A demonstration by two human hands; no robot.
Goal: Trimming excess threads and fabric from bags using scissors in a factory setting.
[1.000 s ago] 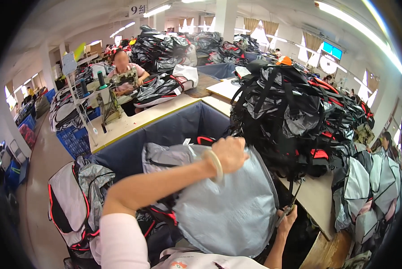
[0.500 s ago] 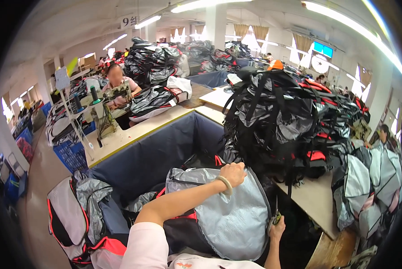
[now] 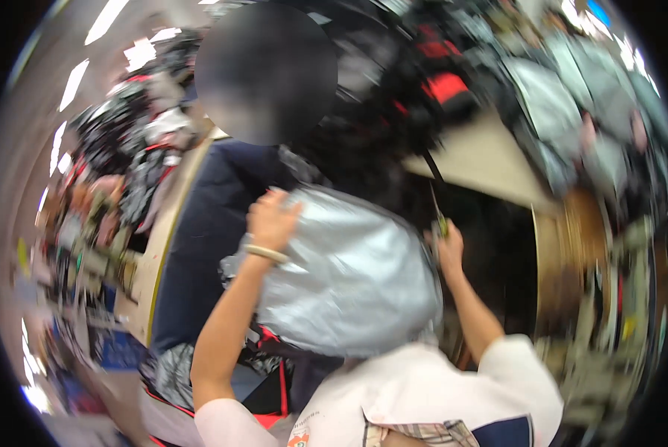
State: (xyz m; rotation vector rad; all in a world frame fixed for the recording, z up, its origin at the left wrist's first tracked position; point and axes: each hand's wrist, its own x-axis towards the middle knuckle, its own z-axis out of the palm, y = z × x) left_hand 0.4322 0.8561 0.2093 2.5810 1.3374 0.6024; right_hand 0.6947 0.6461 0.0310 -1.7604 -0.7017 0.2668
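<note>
A silver, shiny bag piece (image 3: 349, 276) with a dark edge lies in front of me, against my shirt. At its upper left edge my left hand (image 3: 273, 220), wearing a pale bracelet, grips the fabric with curled fingers. Beyond the piece's right edge, my right hand (image 3: 450, 249) is closed round a pair of scissors (image 3: 441, 217) with yellow-green on the handle. The blades point away from me and look narrow; motion blurs them. Black and red fabric (image 3: 270, 380) shows under the silver piece at the lower left.
A dark blue cloth-lined bin (image 3: 207, 223) borders a pale tabletop (image 3: 155, 261) on the left. Piled black and red bags (image 3: 393, 97) stand ahead. To the right are another table (image 3: 490, 164), a wooden board (image 3: 572, 246) and hanging silver pieces (image 3: 550, 97).
The view has swung downward and to the right. My left hand has shifted from the silver piece's upper right to its upper left edge. The scissors stay in my right hand.
</note>
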